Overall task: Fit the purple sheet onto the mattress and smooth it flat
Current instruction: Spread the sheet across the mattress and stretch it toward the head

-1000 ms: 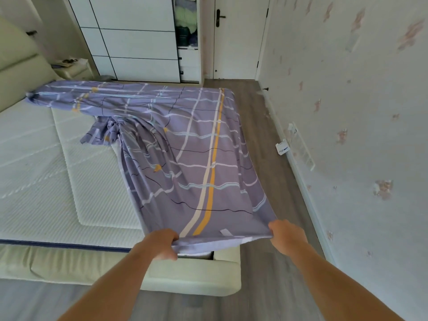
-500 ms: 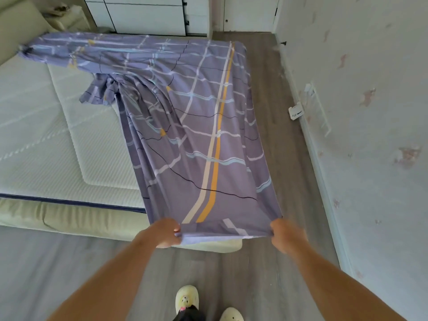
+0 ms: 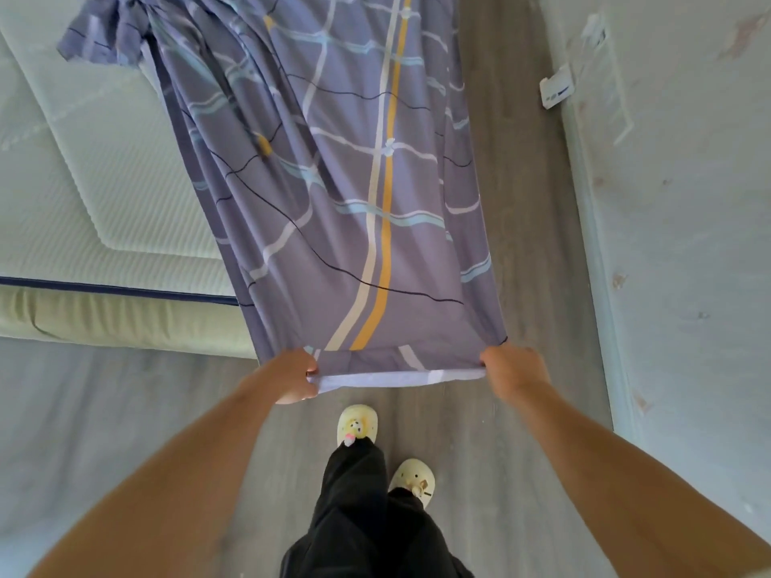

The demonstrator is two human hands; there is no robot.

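Note:
The purple sheet [image 3: 333, 194], crossed by white, blue and orange stripes, stretches from the top of the view down past the foot of the bed, pulled taut in the air. My left hand [image 3: 294, 375] grips its near edge on the left and my right hand [image 3: 511, 369] grips the same edge on the right. The white quilted mattress [image 3: 83, 194] lies bare at the left, with a bunched fold of sheet on it at the top left. The sheet's far end is out of view.
The pale green bed frame [image 3: 125, 319] runs below the mattress edge. Grey wood floor [image 3: 521, 244] forms a narrow aisle between bed and the right wall [image 3: 688, 244]. A white tag [image 3: 557, 91] lies by the baseboard. My slippered feet [image 3: 359, 425] stand just behind the sheet.
My view has tilted down and I have stepped back from the bed's foot; the held edge now hangs over the floor, drawing the sheet tighter. Both hands keep their grip.

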